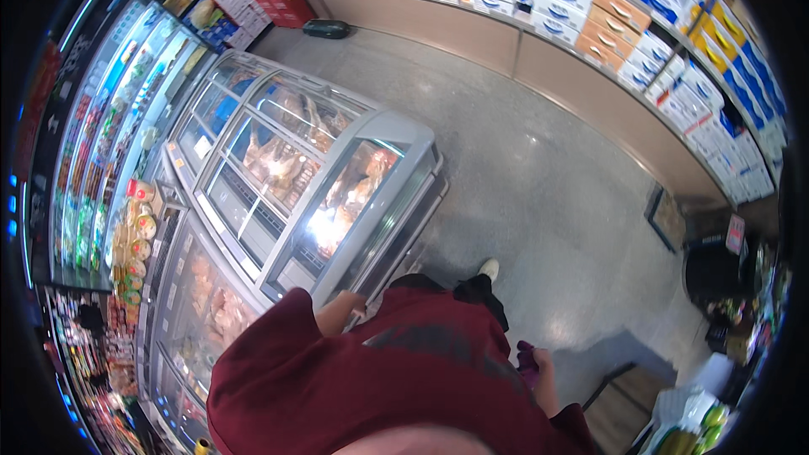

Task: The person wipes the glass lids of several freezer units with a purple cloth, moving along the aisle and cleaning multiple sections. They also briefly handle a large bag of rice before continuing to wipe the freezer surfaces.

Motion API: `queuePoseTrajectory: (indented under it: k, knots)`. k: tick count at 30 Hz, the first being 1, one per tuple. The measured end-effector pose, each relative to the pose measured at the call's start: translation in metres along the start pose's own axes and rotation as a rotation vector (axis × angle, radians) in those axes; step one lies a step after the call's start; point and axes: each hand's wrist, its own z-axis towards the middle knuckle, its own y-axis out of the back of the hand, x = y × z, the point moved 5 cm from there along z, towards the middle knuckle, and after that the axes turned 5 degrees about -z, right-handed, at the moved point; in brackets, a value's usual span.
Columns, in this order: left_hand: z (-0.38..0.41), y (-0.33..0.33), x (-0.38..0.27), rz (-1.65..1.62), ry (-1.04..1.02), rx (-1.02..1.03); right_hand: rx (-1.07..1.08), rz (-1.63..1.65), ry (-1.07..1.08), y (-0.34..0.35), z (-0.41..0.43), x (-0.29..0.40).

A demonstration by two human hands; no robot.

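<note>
My left hand (351, 304) is low beside the near end of a glass-topped freezer chest (404, 129); its fingers are partly hidden, and I cannot tell whether it touches the chest. Through the sliding glass lids, pale packed poultry (278, 161) shows inside the chest. My right hand (541, 359) hangs by my right side, its fingers closed around a crumpled purple cloth or glove (526, 360). A dark red shirt (379, 379) with grey patches covers my body, and one light shoe (489, 269) shows on the floor.
Upright lit refrigerated shelves (107, 158) stand at the left, beyond a second freezer (208, 303). Stacked boxed cartons (556, 6) fill shelving along the back and right. A dark green object (326, 28) lies on the floor near the back. At the right stands a black bin-like container (714, 272).
</note>
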Motion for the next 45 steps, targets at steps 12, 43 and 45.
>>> queuePoseTrajectory:
  k: [12, 43, 45]
  knots:
    - [-0.059, 0.209, -0.154, -0.732, 0.006, -0.813, -0.028, -0.515, 0.650, 0.059, 0.122, 0.577]
    - [-0.099, 0.585, 0.215, -1.729, 1.344, -1.524, 0.200, -1.639, 0.646, -0.070, 0.365, 1.170]
    - [-0.095, 0.578, 0.222, -1.873, 1.358, -1.590, 0.229, -1.791, 0.701, -0.101, 0.427, 1.264]
